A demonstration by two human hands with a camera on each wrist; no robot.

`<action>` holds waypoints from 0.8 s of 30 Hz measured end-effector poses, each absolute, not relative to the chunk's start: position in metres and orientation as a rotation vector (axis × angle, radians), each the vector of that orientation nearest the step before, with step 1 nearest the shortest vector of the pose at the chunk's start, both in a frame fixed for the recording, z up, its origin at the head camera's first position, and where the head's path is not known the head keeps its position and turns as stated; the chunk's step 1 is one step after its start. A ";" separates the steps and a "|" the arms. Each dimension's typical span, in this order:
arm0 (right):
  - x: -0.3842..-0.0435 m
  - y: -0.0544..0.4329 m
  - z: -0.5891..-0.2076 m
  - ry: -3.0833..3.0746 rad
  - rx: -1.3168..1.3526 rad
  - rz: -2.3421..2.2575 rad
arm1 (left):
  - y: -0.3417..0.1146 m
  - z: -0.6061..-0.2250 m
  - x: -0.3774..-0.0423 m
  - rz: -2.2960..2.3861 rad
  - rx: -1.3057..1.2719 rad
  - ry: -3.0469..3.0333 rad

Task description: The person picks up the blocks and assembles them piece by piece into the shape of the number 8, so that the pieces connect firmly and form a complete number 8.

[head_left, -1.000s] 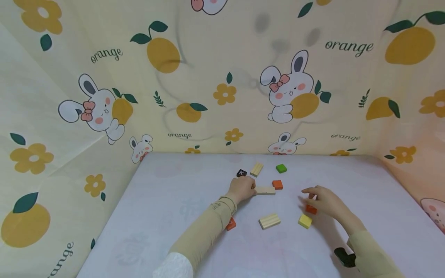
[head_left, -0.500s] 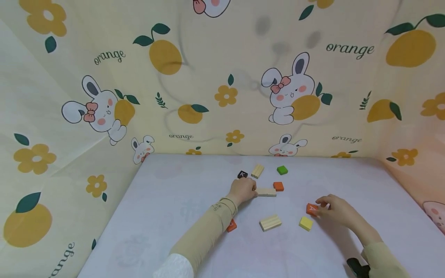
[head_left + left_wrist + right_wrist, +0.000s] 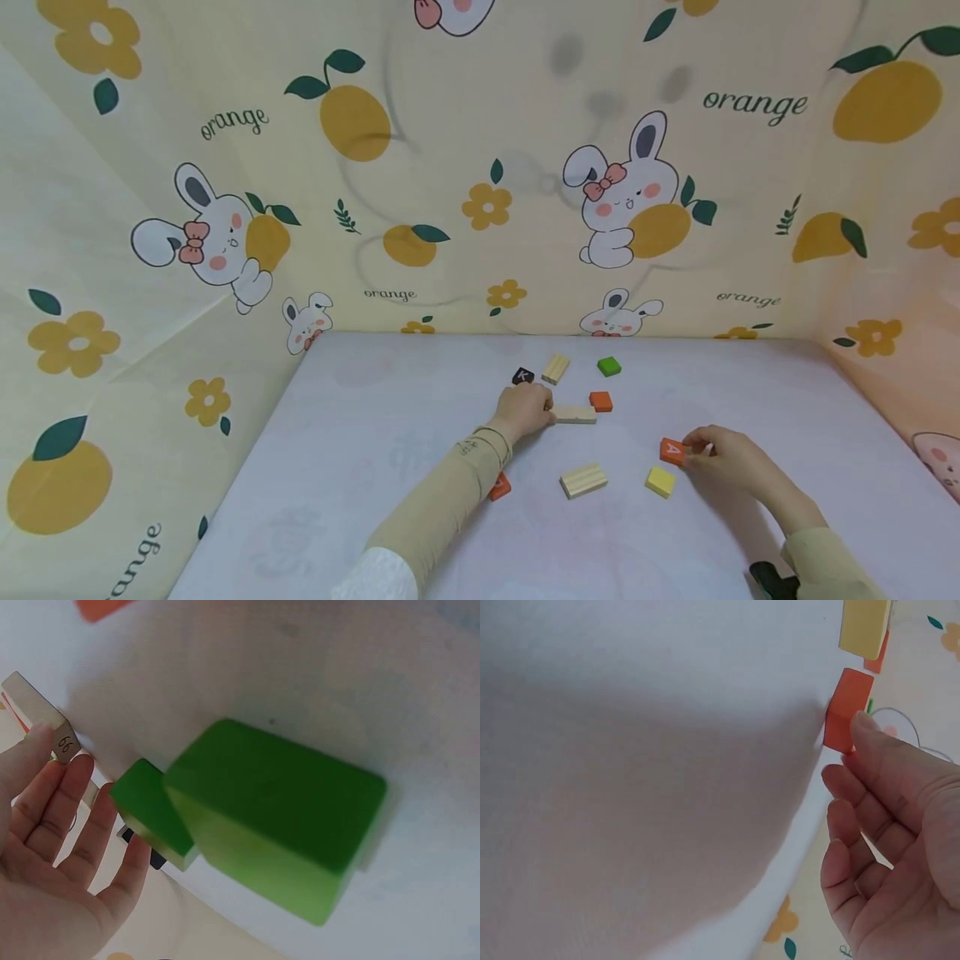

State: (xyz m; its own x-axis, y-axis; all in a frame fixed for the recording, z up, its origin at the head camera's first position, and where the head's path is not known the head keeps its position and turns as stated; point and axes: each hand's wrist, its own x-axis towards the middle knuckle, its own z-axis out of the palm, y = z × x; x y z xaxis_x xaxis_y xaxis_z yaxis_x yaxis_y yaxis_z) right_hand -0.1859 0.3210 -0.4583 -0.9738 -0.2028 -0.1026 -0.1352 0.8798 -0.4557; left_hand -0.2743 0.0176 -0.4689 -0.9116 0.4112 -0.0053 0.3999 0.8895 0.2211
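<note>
My left hand (image 3: 523, 412) pinches the left end of a pale wooden plank block (image 3: 574, 415) lying on the table. In the left wrist view its thumb and fingers meet at the end of that block, which carries printed figures. My right hand (image 3: 731, 458) pinches the right end of an orange block (image 3: 672, 452) marked with a white letter A. The right wrist view has the thumb on one side of this block and the index finger at its lower end. A yellow block (image 3: 660, 482) lies just in front of the orange one.
Around the plank lie a black K block (image 3: 522, 376), a second wooden block (image 3: 556, 369), a green block (image 3: 609, 367) and an orange block (image 3: 601, 402). Nearer are a wooden block (image 3: 583, 481) and a partly covered orange block (image 3: 499, 487). Two green blocks (image 3: 274, 802) show by the left wrist.
My right hand has come down from above the orange A block to its right end, uncovering its face, and its fingers have closed on it. The left hand stays at the plank block.
</note>
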 end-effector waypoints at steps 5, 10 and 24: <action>-0.189 0.319 -0.459 2.891 -0.239 -0.659 | 0.018 -0.470 -0.275 0.335 0.646 3.006; -0.193 0.314 -0.460 2.887 -0.238 -0.646 | 0.018 -0.470 -0.275 0.340 0.650 3.004; -0.209 0.285 -0.458 2.816 -0.152 -0.609 | 0.017 -0.470 -0.275 0.350 0.639 3.003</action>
State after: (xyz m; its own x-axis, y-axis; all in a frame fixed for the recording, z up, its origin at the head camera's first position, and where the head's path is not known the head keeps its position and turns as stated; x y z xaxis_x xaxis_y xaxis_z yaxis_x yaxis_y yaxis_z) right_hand -0.2089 0.2855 -0.4578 -0.9618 -0.1547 -0.2257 -0.0476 0.9069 -0.4187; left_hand -0.2747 0.0175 -0.4699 -0.9133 0.4073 -0.0038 0.3956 0.8890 0.2306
